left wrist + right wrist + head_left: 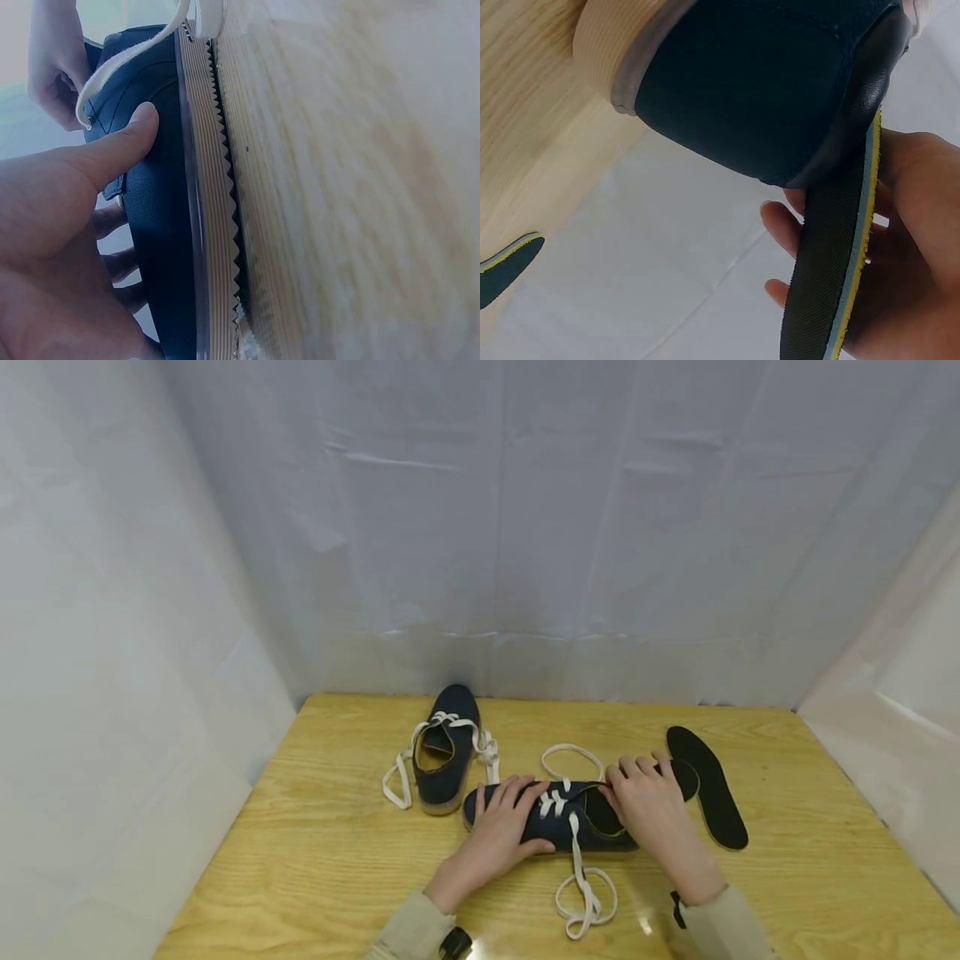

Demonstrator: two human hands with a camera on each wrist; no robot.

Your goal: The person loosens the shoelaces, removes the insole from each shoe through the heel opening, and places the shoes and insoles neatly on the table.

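Observation:
A dark blue lace-up shoe (611,842) lies sideways on the table, toe to the left. My left hand (491,839) grips its front part, fingers over the top; in the left wrist view the thumb (131,146) presses the shoe's side (161,225). At the heel opening, my right hand (656,810) holds a black insole (684,779). The right wrist view shows this insole (829,255) between fingers and palm, one end inside the shoe's collar and the other sticking out behind the heel. How deep it reaches inside is hidden.
Another black insole (708,789) lies at the right on the wooden table (337,852). The matching shoe (442,789) stands at the back left with loose white laces. A looped white lace (588,910) trails toward the front edge. White sheeting (480,527) surrounds the table.

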